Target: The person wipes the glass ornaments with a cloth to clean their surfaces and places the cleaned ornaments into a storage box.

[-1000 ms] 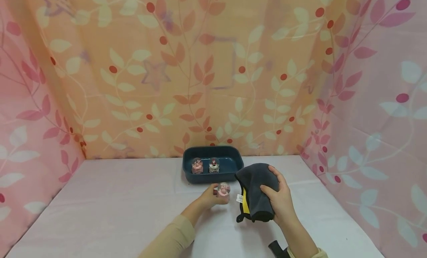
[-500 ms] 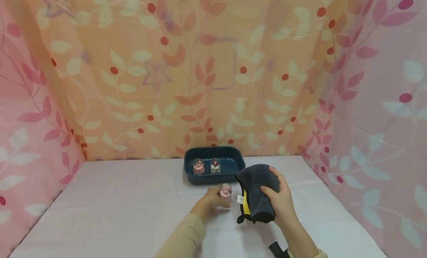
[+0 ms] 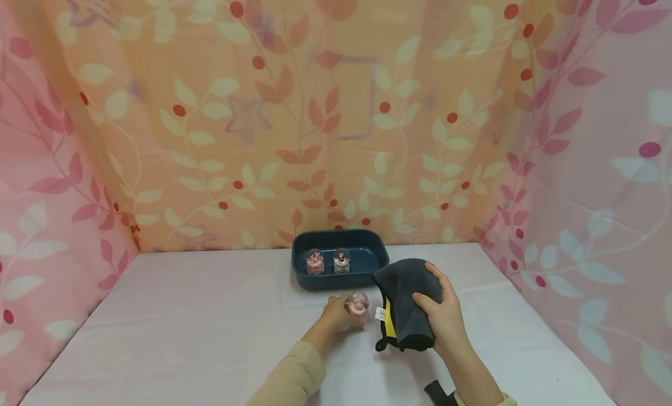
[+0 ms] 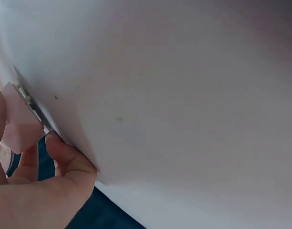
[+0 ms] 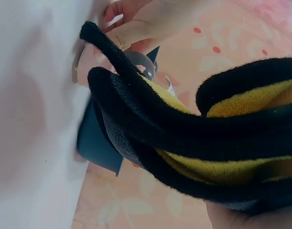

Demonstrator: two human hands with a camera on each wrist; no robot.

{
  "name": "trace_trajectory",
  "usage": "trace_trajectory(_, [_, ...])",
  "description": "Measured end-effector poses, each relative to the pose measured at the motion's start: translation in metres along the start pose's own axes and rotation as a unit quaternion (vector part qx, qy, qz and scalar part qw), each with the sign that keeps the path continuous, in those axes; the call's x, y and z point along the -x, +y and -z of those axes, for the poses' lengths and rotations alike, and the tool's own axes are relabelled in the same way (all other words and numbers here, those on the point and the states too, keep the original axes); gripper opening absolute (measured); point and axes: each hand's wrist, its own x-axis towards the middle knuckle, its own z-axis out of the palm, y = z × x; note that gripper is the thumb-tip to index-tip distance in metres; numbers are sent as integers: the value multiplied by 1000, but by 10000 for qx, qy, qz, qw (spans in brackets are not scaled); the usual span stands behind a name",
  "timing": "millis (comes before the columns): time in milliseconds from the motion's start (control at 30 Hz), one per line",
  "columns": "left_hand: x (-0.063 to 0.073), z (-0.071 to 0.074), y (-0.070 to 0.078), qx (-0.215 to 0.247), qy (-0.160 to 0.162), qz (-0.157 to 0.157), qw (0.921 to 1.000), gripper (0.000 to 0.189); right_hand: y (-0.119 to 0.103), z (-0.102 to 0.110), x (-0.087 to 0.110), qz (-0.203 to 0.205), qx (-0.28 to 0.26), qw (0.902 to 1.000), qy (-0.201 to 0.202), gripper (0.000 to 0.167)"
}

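Observation:
A small pink snow globe (image 3: 358,305) with a clear dome is held by my left hand (image 3: 336,314), just in front of the tray. In the left wrist view, the fingers (image 4: 69,157) grip its pink base (image 4: 23,125) near the white tabletop. My right hand (image 3: 446,315) grips a folded grey cloth (image 3: 408,304) with black edging and a yellow inner side, to the right of the snow globe. The right wrist view shows the cloth's layered edges (image 5: 193,138) close up, partly covering the globe. Cloth and globe are apart in the head view.
Behind the hands stands a dark blue tray (image 3: 367,279). Inside are a pink snow globe (image 3: 315,262) and a white-based one (image 3: 342,261). A black object (image 3: 440,393) sits by the right wrist. Patterned curtains (image 3: 294,132) enclose the back and sides of the white table (image 3: 210,324).
My left hand and the snow globe have moved slightly down and right, with the globe turned a little. The right hand keeps its grip on the cloth, almost still. The head view has shifted slightly.

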Motion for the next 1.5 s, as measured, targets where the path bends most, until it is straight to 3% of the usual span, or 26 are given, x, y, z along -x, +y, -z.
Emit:
trace_trajectory(233, [7, 8, -12, 299, -138, -437, 9985, 48, 4, -3, 0, -15, 42, 9999, -99, 65])
trace_trajectory(467, [20, 25, -21, 496, -151, -744, 9959, 45, 5, -4, 2, 9, 132, 9999, -53, 64])
trace_trajectory(633, [37, 31, -20, 945, -203, -593, 9935, 42, 9, -4, 4, -32, 181, 9998, -71, 64])
trace_trajectory(767, [50, 33, -8, 1520, -352, -280, 9874, 46, 13, -6, 4, -60, 134, 9998, -110, 63])
trace_trajectory(867, [58, 33, 3, 1651, -406, -59, 9854, 53, 16, -8, 5, -70, 111, 9998, -164, 62])
trace_trajectory(1000, [66, 37, 13, 1757, -430, -102, 9834, 48, 17, -12, 6, 89, 80, 9998, -186, 61])
trace_trajectory(1133, [74, 44, 20, 2091, -578, -342, 9756, 33, 12, -19, 9, 490, -47, 9987, -145, 58])
trace_trajectory(1300, [84, 52, 29, 2281, -705, -533, 9696, 34, 6, -30, 13, 1349, -184, 9903, -272, 54])
trace_trajectory(1433, [90, 54, 37, 2419, -822, -785, 9636, 32, 3, -39, 18, 2183, -46, 9748, -452, 51])
trace_trajectory(1500, [92, 55, 41, 2492, -853, -1006, 9594, 31, 4, -43, 20, 2800, 37, 9578, -648, 51])
